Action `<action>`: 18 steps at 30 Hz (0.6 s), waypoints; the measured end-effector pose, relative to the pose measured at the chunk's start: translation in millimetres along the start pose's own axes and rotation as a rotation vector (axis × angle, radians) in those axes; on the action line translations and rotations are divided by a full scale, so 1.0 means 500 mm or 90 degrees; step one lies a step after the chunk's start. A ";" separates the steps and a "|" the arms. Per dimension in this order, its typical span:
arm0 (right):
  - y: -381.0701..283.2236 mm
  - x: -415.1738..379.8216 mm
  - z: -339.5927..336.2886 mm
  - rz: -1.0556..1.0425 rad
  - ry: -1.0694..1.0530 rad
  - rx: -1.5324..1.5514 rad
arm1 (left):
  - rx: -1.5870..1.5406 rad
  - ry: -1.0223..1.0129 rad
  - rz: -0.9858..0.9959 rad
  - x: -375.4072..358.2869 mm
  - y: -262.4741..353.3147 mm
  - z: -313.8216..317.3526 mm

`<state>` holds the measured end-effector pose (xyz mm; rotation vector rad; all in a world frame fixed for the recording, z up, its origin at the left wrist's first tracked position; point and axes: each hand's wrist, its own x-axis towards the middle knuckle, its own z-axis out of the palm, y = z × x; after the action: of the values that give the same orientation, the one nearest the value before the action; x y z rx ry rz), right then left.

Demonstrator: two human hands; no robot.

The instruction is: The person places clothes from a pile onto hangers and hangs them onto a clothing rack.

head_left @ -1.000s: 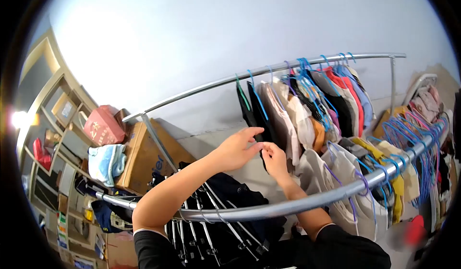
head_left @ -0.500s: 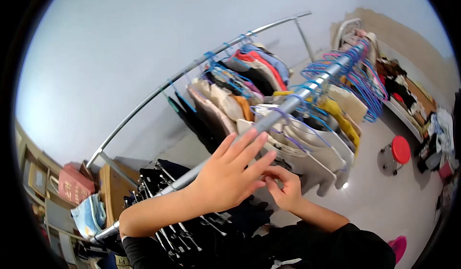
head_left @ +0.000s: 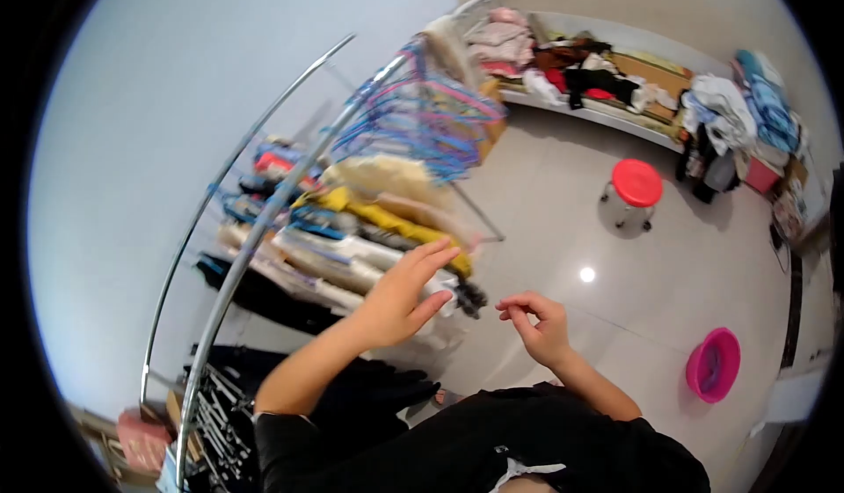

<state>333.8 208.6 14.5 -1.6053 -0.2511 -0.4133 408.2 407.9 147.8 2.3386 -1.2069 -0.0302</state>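
My left hand (head_left: 404,295) is raised in front of the clothes rack, palm turned inward, fingers stretched out and thumb apart. It holds nothing. Behind it hang garments, among them a yellow one (head_left: 387,220) and white ones (head_left: 352,260), blurred. To its right, over the floor, my right hand (head_left: 538,324) is half curled, thumb a little apart from the fingers, with nothing visible in it. The nearest metal rail (head_left: 255,233) of the rack runs to the left of my left hand, apart from it. Blue and pink hangers (head_left: 422,124) crowd its far end.
A red round stool (head_left: 636,183) on casters and a pink basin (head_left: 713,365) stand on the shiny floor (head_left: 589,229). Piled clothes (head_left: 607,75) cover a bed-like bench at the back. Another heap (head_left: 721,110) lies at right. Dark hangers (head_left: 220,431) hang at lower left.
The view has swung right, bringing the stool, basin and bench further into sight. My left hand has come away from in front of the rail, and my hands have moved apart.
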 end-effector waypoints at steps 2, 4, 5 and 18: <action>0.003 -0.009 -0.092 0.050 0.100 0.147 | -0.467 -0.051 -0.196 0.076 0.004 0.135; 0.012 0.004 -0.173 0.036 0.149 0.190 | -0.834 -0.110 -0.291 0.167 0.040 0.261; 0.012 0.018 -0.205 0.019 0.159 0.229 | -0.998 -0.132 -0.297 0.204 0.052 0.332; 0.084 0.256 -0.441 -0.113 -0.029 -0.009 | -1.219 -0.697 -0.204 0.568 0.126 0.622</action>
<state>442.2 -24.6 37.1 -1.6131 -0.4277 -0.5152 457.0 27.7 -37.6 0.5550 -0.4378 -1.7760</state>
